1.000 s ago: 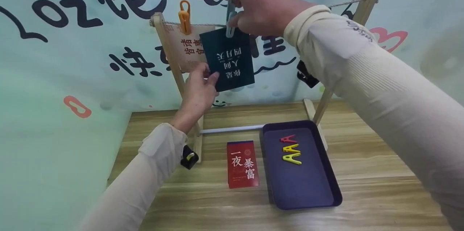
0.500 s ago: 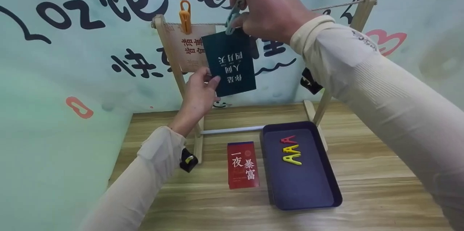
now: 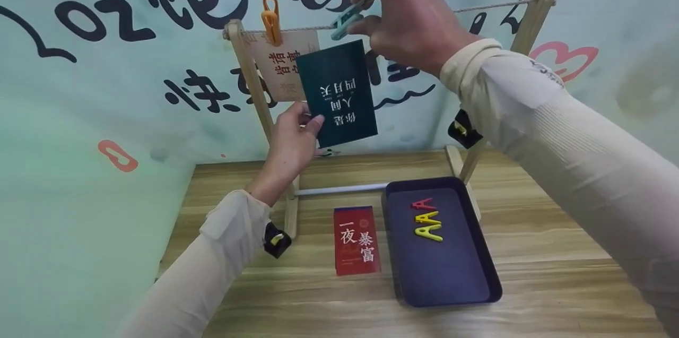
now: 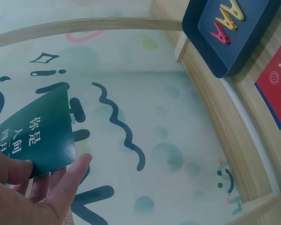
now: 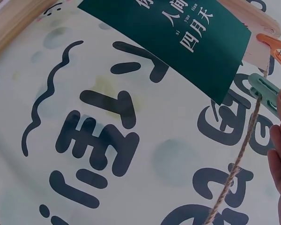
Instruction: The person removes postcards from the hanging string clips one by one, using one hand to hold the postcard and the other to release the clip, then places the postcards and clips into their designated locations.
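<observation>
My left hand [image 3: 292, 139] pinches a dark green card [image 3: 342, 83] with white characters by its lower left edge. Those characters read upside down in the head view. In my right hand [image 3: 411, 11], between thumb and fingers, is a mint-green clothespin [image 3: 347, 20], tilted and right at the rope [image 3: 493, 7]. The card's top edge hangs just below the clothespin, with a gap between them in the right wrist view. Left of it, an orange clothespin [image 3: 271, 27] clips a pale pink card [image 3: 278, 75] to the rope; the green card partly covers that one.
The rope runs between two wooden posts [image 3: 534, 14] of a stand. On the wood-grain table lie a red card [image 3: 356, 240] and a dark blue tray [image 3: 451, 269] holding one red clothespin [image 3: 423, 204] and two yellow clothespins [image 3: 428, 233]. A printed backdrop stands behind.
The green card has dropped slightly and come away from the mint-green clothespin, which overlapped its top edge before. My right hand has moved right and tilted the clothespin.
</observation>
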`<state>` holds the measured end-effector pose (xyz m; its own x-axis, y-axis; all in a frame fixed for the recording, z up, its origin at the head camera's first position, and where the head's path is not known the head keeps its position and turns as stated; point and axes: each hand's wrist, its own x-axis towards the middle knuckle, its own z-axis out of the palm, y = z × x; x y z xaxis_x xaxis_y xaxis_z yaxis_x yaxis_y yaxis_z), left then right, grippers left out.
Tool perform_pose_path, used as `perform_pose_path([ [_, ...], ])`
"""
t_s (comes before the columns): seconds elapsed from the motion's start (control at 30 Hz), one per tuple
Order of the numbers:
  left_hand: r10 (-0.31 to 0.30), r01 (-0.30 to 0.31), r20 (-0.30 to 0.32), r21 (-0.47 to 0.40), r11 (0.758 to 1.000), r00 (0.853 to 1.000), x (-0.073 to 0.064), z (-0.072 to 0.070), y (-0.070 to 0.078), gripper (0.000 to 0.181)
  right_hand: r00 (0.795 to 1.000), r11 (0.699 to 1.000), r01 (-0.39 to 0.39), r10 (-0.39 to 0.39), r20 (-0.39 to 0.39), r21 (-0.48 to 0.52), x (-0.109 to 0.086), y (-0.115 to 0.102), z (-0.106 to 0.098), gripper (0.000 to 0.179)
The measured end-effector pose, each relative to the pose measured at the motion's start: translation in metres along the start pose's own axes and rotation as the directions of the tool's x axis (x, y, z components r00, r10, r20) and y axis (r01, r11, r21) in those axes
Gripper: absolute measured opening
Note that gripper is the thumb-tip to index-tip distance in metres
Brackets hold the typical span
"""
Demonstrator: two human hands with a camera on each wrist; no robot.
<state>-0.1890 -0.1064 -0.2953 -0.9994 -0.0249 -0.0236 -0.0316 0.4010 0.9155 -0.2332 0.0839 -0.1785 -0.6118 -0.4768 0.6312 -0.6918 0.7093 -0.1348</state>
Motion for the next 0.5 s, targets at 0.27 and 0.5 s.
perform_pose_path([
  [0.27,-0.016,0.016,-0.007,-0.009,1.0,1.0,-0.005,0.004,-0.003,0.029,0.995,1.0,-0.006,0.009,-0.101,0.028,-0.009,0.009,-0.002,0.025],
  [0.5,-0.027,0.027,0.005,0.014,1.0,1.0,-0.012,0.009,-0.006,0.027,0.991,0.998,0.001,0.008,-0.135,0.069,-0.023,0.009,0.0,0.024],
])
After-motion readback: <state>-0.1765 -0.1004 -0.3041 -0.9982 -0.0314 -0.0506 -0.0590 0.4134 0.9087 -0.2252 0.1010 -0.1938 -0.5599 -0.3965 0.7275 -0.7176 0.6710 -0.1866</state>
